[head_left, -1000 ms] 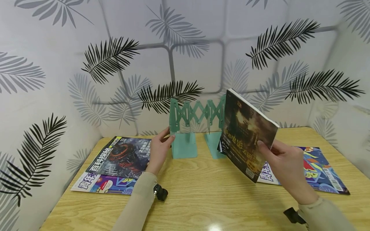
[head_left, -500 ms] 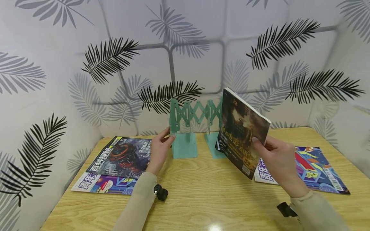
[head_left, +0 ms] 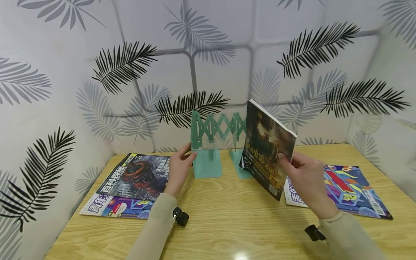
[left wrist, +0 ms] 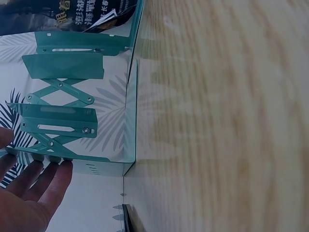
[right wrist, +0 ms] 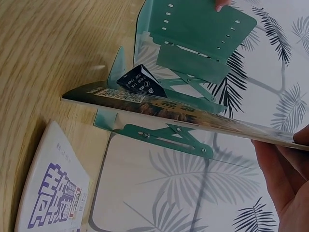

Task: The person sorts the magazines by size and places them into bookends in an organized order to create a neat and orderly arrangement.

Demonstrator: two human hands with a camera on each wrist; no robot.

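Observation:
My right hand [head_left: 307,182] pinches a dark magazine [head_left: 266,151] with gold lettering, thumb on its front cover. The magazine stands tilted at the right end of a teal expandable bookend [head_left: 208,164] and hides part of it. A dark corner with white print [right wrist: 142,81] sticks out beside the magazine in the right wrist view. At the bookend's left end, my left hand [head_left: 180,166] holds the end plate. In the left wrist view its fingers [left wrist: 55,183] lie against the plate's outer side, and the thumb shows on the other side.
Left on the wooden table [head_left: 208,224], a dark magazine [head_left: 139,177] overlaps a purple one [head_left: 121,208]. On the right lies another colourful magazine [head_left: 357,191], partly behind my right hand. A leaf-patterned wall covering [head_left: 221,79] stands behind the bookend.
My right hand has moved left with the dark magazine, which now covers more of the bookend's right end. My left hand and the bookend have stayed in place.

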